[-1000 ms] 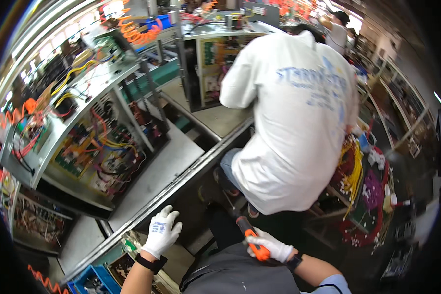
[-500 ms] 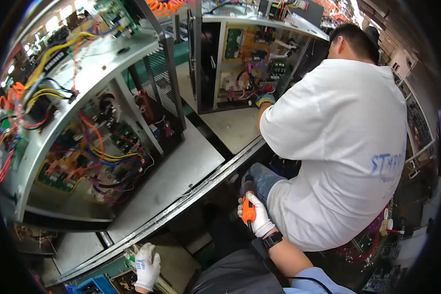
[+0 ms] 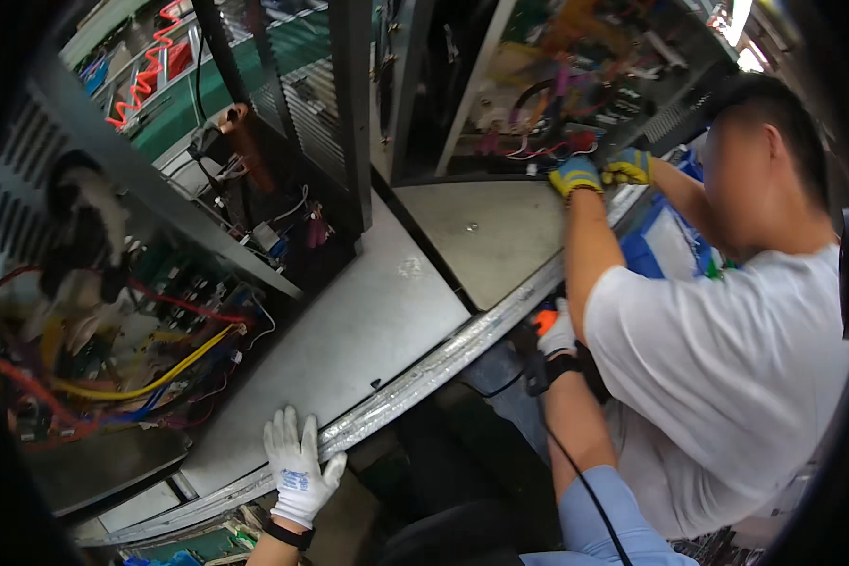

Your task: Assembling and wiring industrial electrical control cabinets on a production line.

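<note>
My left hand [image 3: 298, 469], in a white work glove with a dark wristband, rests with spread fingers on the metal rail [image 3: 387, 404] at the edge of the metal plate [image 3: 344, 325]. My right hand [image 3: 560, 332], also white-gloved, is closed round an orange-and-black corded electric screwdriver [image 3: 543, 322]. It is low beside the rail, close to the co-worker's arm, and the tool's tip is hidden. A black cord [image 3: 575, 472] runs along my right forearm. Left of the plate, an open metal cabinet [image 3: 208, 241] shows circuit boards and coloured wires [image 3: 151, 385].
A co-worker in a white shirt [image 3: 717, 377] sits close on the right. The co-worker's yellow-and-blue gloved hands [image 3: 575, 176] are at a second open cabinet [image 3: 462, 99]. An orange coiled hose [image 3: 146, 75] hangs behind the first cabinet. Blue-and-white material [image 3: 665, 236] lies beyond the rail.
My left hand has moved up onto the rail and spread. My right hand has moved up and right with the screwdriver, toward the rail. The view has shifted, and the co-worker now leans forward.
</note>
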Action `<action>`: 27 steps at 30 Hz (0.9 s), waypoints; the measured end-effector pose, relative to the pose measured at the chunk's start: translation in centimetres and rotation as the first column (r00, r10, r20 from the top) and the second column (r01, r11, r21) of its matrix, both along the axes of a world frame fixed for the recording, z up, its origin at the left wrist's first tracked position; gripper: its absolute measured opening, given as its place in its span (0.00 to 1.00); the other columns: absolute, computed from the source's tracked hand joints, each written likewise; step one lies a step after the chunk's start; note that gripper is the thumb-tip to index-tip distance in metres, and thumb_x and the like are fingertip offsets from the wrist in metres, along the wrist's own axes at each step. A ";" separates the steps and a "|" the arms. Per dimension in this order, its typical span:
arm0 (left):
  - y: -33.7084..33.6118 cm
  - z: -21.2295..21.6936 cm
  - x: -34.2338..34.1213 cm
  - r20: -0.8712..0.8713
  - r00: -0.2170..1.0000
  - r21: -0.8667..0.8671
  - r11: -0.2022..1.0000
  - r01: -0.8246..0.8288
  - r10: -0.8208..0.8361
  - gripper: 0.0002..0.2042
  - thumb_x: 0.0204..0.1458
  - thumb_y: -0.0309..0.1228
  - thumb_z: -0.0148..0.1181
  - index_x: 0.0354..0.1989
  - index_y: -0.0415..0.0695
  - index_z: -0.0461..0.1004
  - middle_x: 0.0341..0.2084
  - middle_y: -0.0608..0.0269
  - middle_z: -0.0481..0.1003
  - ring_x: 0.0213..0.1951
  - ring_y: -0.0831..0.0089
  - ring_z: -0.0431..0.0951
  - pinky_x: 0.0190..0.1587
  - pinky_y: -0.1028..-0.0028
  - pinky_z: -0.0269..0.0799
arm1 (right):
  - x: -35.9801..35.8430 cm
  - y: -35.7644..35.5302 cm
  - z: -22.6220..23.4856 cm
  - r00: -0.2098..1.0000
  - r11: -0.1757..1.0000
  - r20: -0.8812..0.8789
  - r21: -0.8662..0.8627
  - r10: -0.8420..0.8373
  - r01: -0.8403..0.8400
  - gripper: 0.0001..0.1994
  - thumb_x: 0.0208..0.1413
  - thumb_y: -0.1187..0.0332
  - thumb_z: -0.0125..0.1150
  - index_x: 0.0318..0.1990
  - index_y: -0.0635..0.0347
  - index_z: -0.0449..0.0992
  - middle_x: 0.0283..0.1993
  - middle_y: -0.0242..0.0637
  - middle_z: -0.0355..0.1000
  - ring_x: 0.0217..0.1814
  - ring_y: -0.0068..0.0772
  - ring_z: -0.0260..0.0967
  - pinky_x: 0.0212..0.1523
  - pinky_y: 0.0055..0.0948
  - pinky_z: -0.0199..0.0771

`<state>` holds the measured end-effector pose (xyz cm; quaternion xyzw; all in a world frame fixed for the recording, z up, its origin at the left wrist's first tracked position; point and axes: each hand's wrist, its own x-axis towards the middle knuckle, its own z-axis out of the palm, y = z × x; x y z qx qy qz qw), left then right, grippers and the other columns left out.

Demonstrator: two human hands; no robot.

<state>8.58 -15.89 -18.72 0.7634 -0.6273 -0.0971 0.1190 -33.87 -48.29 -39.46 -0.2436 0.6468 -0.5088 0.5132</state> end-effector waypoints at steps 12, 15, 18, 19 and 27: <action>-0.7 0.0 0.3 0.151 0.987 0.135 0.990 0.029 -0.050 0.30 0.52 0.49 0.58 0.57 0.38 0.66 0.54 0.39 0.66 0.55 0.44 0.66 0.58 0.46 0.58 | 6.2 -26.3 17.0 -0.467 0.810 -0.839 0.468 0.281 -0.354 0.23 0.47 0.62 0.52 0.50 0.65 0.71 0.50 0.59 0.71 0.52 0.59 0.69 0.51 0.48 0.69; -2.2 -0.3 1.2 0.039 0.994 0.206 0.974 0.091 -0.101 0.31 0.41 0.60 0.57 0.38 0.39 0.71 0.42 0.44 0.66 0.47 0.44 0.66 0.46 0.47 0.61 | 6.3 -28.1 12.5 -0.502 0.779 -0.794 0.540 0.344 -0.320 0.23 0.49 0.61 0.54 0.53 0.63 0.70 0.50 0.55 0.72 0.51 0.56 0.69 0.50 0.48 0.69; -1.5 -0.1 0.5 0.032 0.997 0.286 0.956 0.060 -0.072 0.31 0.49 0.56 0.55 0.51 0.41 0.69 0.52 0.45 0.66 0.56 0.45 0.65 0.57 0.47 0.59 | 21.5 -24.7 7.7 -0.177 0.715 -0.912 0.401 0.370 -0.573 0.23 0.49 0.61 0.54 0.52 0.63 0.70 0.50 0.54 0.72 0.51 0.54 0.69 0.50 0.47 0.69; -0.8 -0.4 -0.1 0.092 0.994 0.209 0.977 0.037 -0.057 0.32 0.51 0.56 0.54 0.55 0.41 0.68 0.56 0.44 0.65 0.59 0.46 0.63 0.60 0.47 0.57 | 24.8 -23.8 7.7 -0.071 0.711 -0.923 0.339 0.379 -0.615 0.23 0.50 0.61 0.54 0.52 0.63 0.70 0.50 0.53 0.72 0.51 0.53 0.69 0.50 0.46 0.69; 0.4 -0.8 0.3 0.063 0.998 0.082 0.996 0.022 -0.027 0.33 0.50 0.56 0.55 0.58 0.43 0.65 0.59 0.44 0.63 0.60 0.46 0.63 0.61 0.47 0.56 | 31.2 -17.2 8.5 0.472 0.801 -0.772 0.079 0.426 -0.594 0.22 0.51 0.59 0.54 0.51 0.61 0.71 0.49 0.49 0.72 0.49 0.49 0.68 0.49 0.44 0.68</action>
